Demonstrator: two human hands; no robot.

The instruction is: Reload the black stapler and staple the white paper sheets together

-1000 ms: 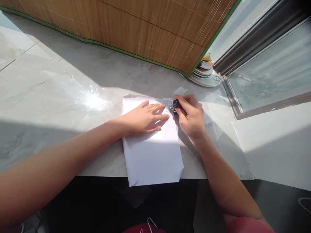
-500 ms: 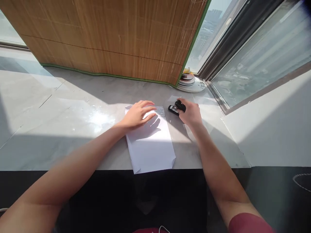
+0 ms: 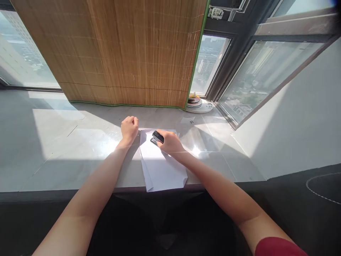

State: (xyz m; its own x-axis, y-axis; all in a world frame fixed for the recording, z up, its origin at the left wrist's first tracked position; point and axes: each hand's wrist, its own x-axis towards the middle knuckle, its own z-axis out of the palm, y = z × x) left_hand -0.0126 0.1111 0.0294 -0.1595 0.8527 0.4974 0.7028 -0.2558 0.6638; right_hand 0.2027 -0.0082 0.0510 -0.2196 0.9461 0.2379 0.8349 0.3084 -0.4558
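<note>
My right hand (image 3: 172,143) is wrapped round a black stapler (image 3: 157,137), which is over the upper part of a white sheet of paper (image 3: 162,174). The stapler's front end points to the left. I cannot tell whether its base touches the paper. The paper looks layered, with a folded lower left corner, and its bottom edge reaches the front edge of the ledge. Just left of the paper's top, my left hand (image 3: 129,128) is closed in a fist. Its curled fingers hide whatever may be inside.
A pale stone window ledge (image 3: 64,174) carries the paper. A bamboo blind (image 3: 128,53) with green edging hangs behind. Stacked plates (image 3: 196,103) stand in the window corner. Small dark bits (image 3: 191,122) lie right of the paper. A white wall (image 3: 290,131) bounds the right.
My right hand has brought the stapler leftward from beside the paper to over its top part. My left hand has left the paper, moved left and closed. The head view has tilted up.
</note>
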